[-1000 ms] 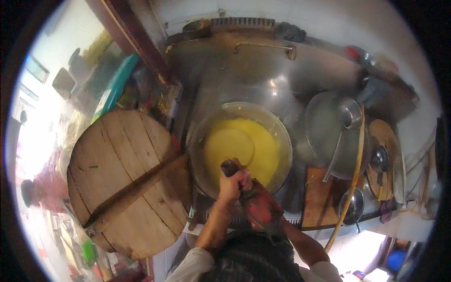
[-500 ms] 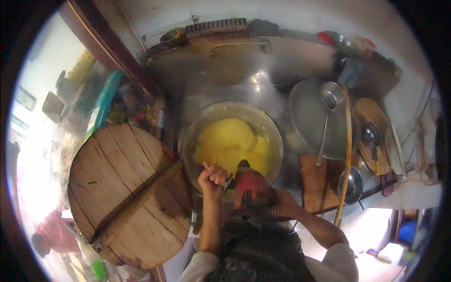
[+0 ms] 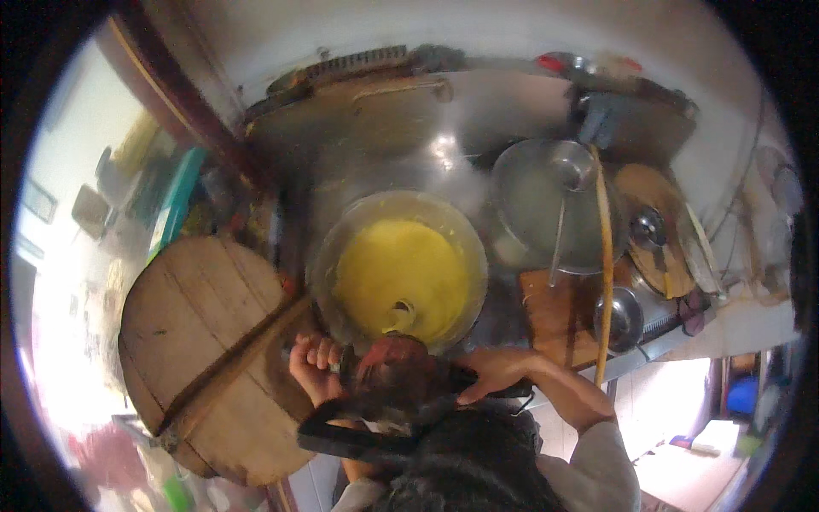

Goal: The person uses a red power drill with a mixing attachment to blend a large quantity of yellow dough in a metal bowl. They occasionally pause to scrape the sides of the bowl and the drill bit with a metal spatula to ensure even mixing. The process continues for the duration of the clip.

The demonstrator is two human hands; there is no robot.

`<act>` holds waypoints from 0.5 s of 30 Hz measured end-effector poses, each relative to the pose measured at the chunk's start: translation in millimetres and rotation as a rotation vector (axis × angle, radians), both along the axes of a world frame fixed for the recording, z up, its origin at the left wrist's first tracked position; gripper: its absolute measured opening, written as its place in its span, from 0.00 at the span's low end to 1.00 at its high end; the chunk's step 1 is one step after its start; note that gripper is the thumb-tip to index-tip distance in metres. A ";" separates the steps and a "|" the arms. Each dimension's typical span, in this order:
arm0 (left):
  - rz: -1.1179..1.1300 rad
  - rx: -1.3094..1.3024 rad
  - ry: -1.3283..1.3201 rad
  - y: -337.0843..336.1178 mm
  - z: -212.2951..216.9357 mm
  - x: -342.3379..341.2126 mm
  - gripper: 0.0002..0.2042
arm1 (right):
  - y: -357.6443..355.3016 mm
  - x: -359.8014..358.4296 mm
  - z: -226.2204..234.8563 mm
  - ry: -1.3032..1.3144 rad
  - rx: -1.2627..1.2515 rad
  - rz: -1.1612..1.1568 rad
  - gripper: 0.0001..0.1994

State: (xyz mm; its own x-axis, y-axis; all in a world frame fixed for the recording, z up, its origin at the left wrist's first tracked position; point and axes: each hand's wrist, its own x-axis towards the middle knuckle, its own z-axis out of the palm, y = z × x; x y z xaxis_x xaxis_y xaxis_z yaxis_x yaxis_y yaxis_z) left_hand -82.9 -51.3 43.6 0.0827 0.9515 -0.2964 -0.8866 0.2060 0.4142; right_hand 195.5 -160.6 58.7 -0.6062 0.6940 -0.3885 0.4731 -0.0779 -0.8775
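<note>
- Head view: a red power mixer (image 3: pixel 401 367) is gripped by both hands above the near rim of a large bowl (image 3: pixel 328 256) of yellow batter (image 3: pixel 401 273).
- Left hand (image 3: pixel 314 365) is seen clamped around the side handle, fingers curled shut on it; right hand (image 3: pixel 495 371) is closed on the rear grip, apparently to steady the tool against twisting.
- A shaft tip (image 3: pixel 401 314) is sunk in the batter near the bowl's near edge.
- A round wooden lid (image 3: pixel 205 358) lies just beside the bowl on the left.
- A metal pan (image 3: pixel 529 213) and a cutting board (image 3: pixel 559 311) crowd the right, so little free room is left.
</note>
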 end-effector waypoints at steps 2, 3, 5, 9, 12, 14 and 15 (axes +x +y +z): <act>0.010 0.010 0.079 -6.2 2.5 12.8 0.06 | -8.9 27.7 -23.6 0.160 -0.003 -0.385 0.25; -0.005 0.010 0.110 -8.0 -1.0 25.5 0.07 | -18.9 48.7 -45.8 0.279 0.030 -0.754 0.24; -0.006 -0.004 0.186 -18.5 -2.6 49.6 0.07 | -18.3 88.3 -84.1 -0.628 0.517 -1.179 0.19; -0.193 -0.005 0.060 -32.3 -17.2 76.3 0.07 | -12.2 152.7 -172.2 0.256 0.260 -1.750 0.11; -0.233 0.089 0.145 -47.4 -26.3 97.5 0.07 | -2.6 182.2 -186.0 0.968 -0.044 -1.694 0.09; -0.280 0.073 0.189 -54.3 -16.8 106.0 0.06 | 6.6 198.7 -182.4 1.355 -0.185 -1.590 0.09; -0.295 0.063 0.217 -57.5 -14.0 106.9 0.06 | 15.0 199.5 -169.6 1.527 -0.225 -1.576 0.09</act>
